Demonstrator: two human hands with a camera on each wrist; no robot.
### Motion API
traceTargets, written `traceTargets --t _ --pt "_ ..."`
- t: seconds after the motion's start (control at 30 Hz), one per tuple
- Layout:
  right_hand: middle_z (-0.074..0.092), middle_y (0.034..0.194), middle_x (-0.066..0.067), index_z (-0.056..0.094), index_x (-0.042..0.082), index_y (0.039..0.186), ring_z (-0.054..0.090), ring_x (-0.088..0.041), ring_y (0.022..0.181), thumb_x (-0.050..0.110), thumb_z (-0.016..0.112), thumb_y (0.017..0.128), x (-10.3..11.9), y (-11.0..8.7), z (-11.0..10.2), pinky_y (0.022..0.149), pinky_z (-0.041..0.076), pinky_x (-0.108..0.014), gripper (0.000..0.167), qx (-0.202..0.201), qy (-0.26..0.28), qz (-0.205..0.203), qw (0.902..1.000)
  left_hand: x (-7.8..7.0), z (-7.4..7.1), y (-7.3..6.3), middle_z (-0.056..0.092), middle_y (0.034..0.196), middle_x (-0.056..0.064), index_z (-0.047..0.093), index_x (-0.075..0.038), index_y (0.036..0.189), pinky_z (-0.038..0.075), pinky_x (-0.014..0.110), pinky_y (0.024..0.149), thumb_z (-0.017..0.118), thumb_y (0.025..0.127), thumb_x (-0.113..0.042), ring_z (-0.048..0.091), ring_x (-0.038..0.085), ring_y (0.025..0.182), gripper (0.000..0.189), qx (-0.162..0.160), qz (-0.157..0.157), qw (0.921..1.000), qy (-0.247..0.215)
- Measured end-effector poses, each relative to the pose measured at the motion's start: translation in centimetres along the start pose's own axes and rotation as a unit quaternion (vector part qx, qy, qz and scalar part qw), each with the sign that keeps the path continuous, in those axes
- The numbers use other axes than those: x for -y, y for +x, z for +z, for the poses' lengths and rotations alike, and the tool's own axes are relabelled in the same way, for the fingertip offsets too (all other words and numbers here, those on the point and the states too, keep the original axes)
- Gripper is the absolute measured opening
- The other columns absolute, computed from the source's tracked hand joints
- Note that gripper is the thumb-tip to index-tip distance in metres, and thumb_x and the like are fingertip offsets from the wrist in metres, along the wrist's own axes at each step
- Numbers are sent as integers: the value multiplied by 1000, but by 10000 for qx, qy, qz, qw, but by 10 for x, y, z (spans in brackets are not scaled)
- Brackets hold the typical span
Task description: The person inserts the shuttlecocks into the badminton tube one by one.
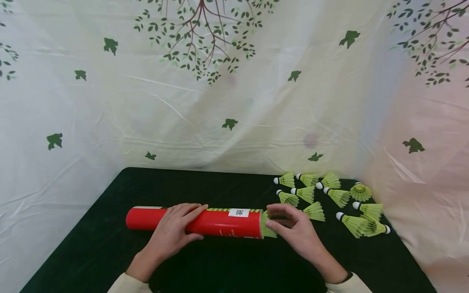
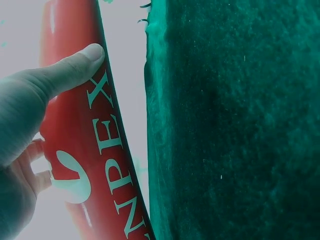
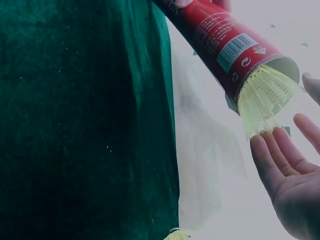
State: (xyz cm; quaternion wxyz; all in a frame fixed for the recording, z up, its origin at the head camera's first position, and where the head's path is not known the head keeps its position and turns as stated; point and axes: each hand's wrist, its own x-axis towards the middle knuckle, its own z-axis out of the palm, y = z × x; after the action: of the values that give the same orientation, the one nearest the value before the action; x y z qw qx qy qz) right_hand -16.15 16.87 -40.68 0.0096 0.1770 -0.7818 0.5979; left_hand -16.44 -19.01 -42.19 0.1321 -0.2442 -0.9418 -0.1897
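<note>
You're gripping the red tube [image 1: 227, 224] over the tabletop [image 1: 227, 264] w/ your L hand [image 1: 178, 226], R hand [image 1: 297, 232] unclenched, touching the shuttlecock [image 3: 267, 95] poking out the tube's R end, which is poss. snagging or bending if you're pushing off-axis.

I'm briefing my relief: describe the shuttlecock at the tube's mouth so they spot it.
From the dark green table, go to the red tube in the left hand. At its open end, by the right hand, a yellow-green shuttlecock pokes out. Unlike the loose shuttlecocks, it sits partly inside.
</note>
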Motion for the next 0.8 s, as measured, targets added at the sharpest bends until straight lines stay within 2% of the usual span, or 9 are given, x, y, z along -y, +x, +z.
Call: traceTargets --t 0.2,0.43,0.53,0.7,0.8 --pt "62 130 -6 63 19 130 60 -28 116 22 80 87 1 -2 -4 92 54 -37 46 153 -126 105 9997 2 1 2 58 137 -3 48 -34 149 43 57 102 92 71 -32 52 22 122 89 -14 3 10000 8" --pt "58 133 -9 61 20 134 56 -30 119 20 81 86 -2 -4 -11 99 49 -52 52 512 -143 119 9985 3 0 3 58 137 -3 49 -33 149 42 58 102 92 71 -31 52 22 122 89 -10 -27 10000 -25" --pt "57 133 -8 60 17 136 56 -31 120 19 81 86 -4 -5 -11 100 49 -49 54 638 -88 106 9979 3 0 2 58 136 -3 49 -33 148 42 59 102 92 71 -31 52 23 122 89 0 -32 10000 -37" --pt "55 136 -7 58 14 137 52 -32 126 18 81 85 -8 -5 -11 101 49 -37 57 844 -4 12 9964 3 1 2 58 137 -2 49 -33 148 42 59 102 92 71 -31 52 23 123 88 42 -12 10000 -54" --pt "54 136 -6 58 17 136 51 -33 126 19 81 85 -9 -5 -10 102 48 -40 56 914 4 -10 9958 3 1 2 57 138 -2 49 -33 149 41 59 102 92 71 -31 51 23 123 89 51 -18 10000 -71"
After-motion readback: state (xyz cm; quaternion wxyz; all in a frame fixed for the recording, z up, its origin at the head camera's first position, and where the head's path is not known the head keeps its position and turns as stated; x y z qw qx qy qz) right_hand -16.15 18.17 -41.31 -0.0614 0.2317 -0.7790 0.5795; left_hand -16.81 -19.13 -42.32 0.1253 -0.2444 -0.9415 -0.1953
